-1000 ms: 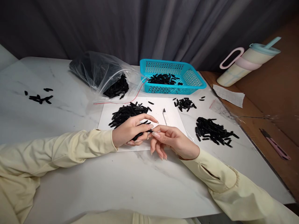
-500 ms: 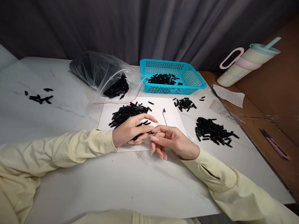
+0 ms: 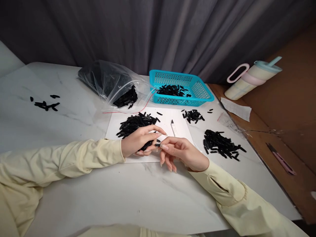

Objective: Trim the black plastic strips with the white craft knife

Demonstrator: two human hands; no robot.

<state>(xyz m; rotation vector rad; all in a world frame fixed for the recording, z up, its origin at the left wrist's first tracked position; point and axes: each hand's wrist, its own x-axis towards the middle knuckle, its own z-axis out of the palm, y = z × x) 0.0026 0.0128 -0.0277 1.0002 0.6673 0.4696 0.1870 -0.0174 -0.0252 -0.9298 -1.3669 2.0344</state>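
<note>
My left hand (image 3: 137, 141) is curled, palm up, around several small black elongated pieces (image 3: 147, 145), its thumb and forefinger raised over them. Close against its fingertips, my right hand (image 3: 185, 152) pinches the end of a single black piece (image 3: 157, 145) between thumb and forefinger. The other fingers of that hand hang loosely. Behind my left hand a heap of the same black pieces (image 3: 134, 123) lies on a white sheet (image 3: 113, 131). A white-handled craft knife (image 3: 174, 127) rests on the sheet, beyond my right hand.
A blue basket (image 3: 182, 101) and a clear plastic bag (image 3: 116, 77), both holding black pieces, stand at the back. More pieces lie in a small pile (image 3: 193, 115), a larger pile (image 3: 222, 144) and a left group (image 3: 46, 105). A tumbler (image 3: 249, 80) and pink cutter (image 3: 281, 159) are right.
The view has shifted slightly. My right thumb and forefinger have closed on the end of the black piece, which has slid a little further from my left thumb.
</note>
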